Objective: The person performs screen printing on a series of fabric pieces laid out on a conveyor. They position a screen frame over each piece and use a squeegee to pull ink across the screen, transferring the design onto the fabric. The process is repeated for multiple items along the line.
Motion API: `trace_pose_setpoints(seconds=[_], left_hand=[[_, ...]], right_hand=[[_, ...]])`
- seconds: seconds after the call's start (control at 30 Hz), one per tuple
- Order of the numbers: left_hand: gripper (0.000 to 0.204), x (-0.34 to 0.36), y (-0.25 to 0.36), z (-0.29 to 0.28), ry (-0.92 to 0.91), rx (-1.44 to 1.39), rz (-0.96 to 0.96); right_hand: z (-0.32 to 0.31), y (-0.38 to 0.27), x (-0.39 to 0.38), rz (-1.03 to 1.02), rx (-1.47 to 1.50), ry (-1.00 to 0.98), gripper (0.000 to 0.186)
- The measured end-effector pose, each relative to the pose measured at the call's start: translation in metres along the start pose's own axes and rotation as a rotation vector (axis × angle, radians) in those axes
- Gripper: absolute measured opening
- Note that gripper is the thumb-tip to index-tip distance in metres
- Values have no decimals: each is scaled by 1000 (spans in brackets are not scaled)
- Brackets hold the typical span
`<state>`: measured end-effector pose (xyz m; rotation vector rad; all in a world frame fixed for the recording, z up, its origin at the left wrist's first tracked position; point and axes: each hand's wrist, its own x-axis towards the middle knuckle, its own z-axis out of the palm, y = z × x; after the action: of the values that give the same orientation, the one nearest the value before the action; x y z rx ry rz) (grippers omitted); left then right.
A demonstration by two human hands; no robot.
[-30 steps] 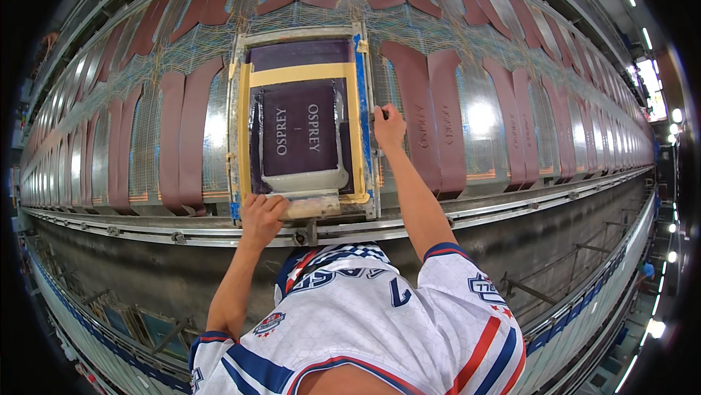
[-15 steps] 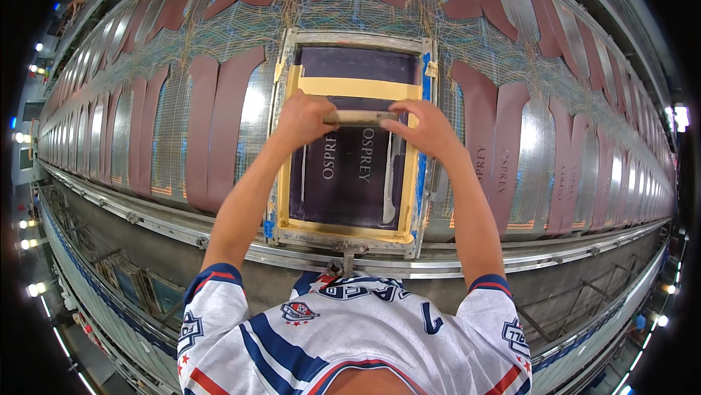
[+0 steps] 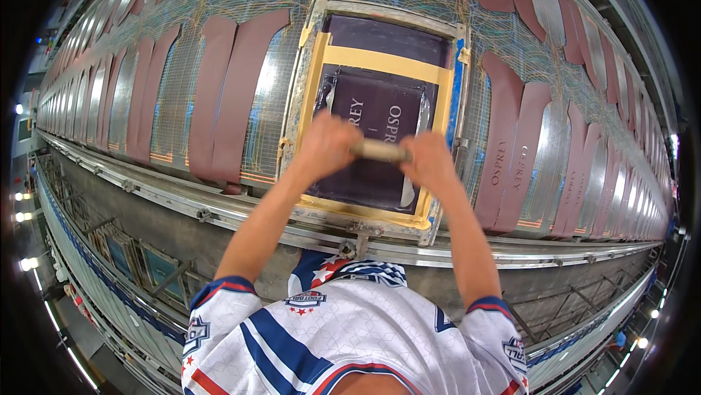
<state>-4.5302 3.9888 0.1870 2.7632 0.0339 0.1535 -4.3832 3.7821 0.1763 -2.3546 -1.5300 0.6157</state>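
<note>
Between my two hands is a squeegee with a pale wooden handle [image 3: 381,150], held crosswise over a screen printing frame [image 3: 310,52]. My left hand [image 3: 330,145] is closed on its left end, and my right hand [image 3: 427,158] on its right end. Both are slightly blurred. Under the squeegee lies the frame's dark mesh [image 3: 358,183], bordered by yellow tape [image 3: 387,58], with pale lettering showing through. Streaks of whitish ink [image 3: 407,192] run along the mesh's right side. My hands cover part of the mesh and lettering.
Maroon cut fabric pieces [image 3: 248,66] lie in rows on the long printing table, some on the right [image 3: 504,139] with pale lettering. A metal rail [image 3: 204,214] runs along the table's near edge. Several framed screens [image 3: 161,271] stand below it at left.
Both hands have drawn the squeegee toward me, from the upper part of the mesh to about its middle. The view has shifted and tilted, so the frame appears farther right.
</note>
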Motion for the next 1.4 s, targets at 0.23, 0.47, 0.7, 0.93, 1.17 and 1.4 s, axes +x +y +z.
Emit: trace_pose_setpoints(seconds=[0.23,0.47,0.7,0.93,1.17,1.4], left_hand=[[27,-35,22,-7,-111,14,-15],[25,122,-70,-10,-102,54,19],[28,131,-79,-4,-22,84,-25],[25,-14,0,15,40,31,6],[24,-71,40,8,106,84,9],[27,-126,58,11,164,80,36]], right_hand=[[7,-20,-32,-95,42,70,27],[-67,56,104,163,29,-50,29],[-57,64,118,159,63,14,29],[10,-3,-1,71,21,-38,33],[-1,-4,-37,278,540,138,34],[61,106,-16,785,216,768,32]])
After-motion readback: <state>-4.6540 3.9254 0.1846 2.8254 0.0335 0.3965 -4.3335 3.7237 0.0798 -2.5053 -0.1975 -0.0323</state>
